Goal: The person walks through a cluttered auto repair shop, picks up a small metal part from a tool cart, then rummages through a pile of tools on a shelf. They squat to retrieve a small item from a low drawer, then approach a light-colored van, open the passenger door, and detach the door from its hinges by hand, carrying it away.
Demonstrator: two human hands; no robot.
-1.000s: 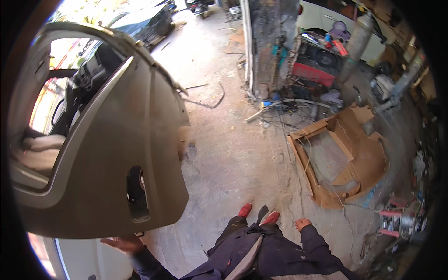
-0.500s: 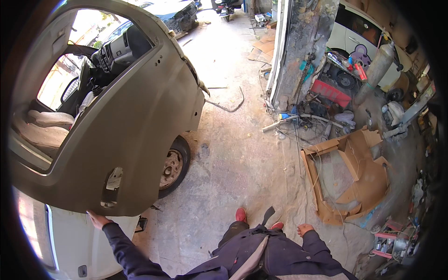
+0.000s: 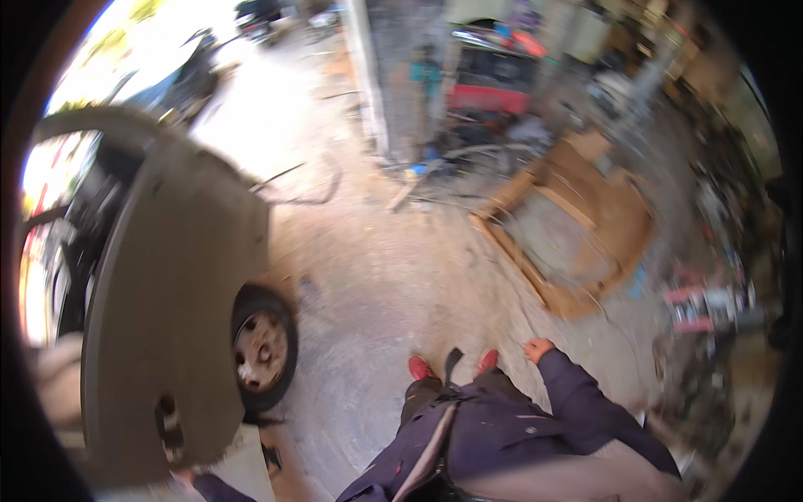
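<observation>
At the left stands a large matte grey-brown vehicle door (image 3: 167, 309) with a window opening and a handle cutout (image 3: 169, 428). My left hand (image 3: 182, 476) is at its lower edge, below the cutout, and looks closed on that edge. Motion blur smears the fingers, and much of the hand is hidden. To the right of the door shows a wheel (image 3: 264, 351) with a rusty rim and black tyre. My right hand (image 3: 538, 349) hangs at my right side, its fingers loosely curled, with nothing visible in them.
A torn brown cardboard piece (image 3: 615, 243) lies on the floor to the right, a thin cord across it. Beyond it are a pillar (image 3: 401, 84), a red crate (image 3: 489, 99) and tangled hoses. Clutter lines the right wall. My red shoes (image 3: 420, 366) stand on the dusty concrete.
The view has swung, bringing door and wheel lower and farther left, and the cardboard higher. The door appears narrower. My left hand remains at its edge; my right hand still hangs curled.
</observation>
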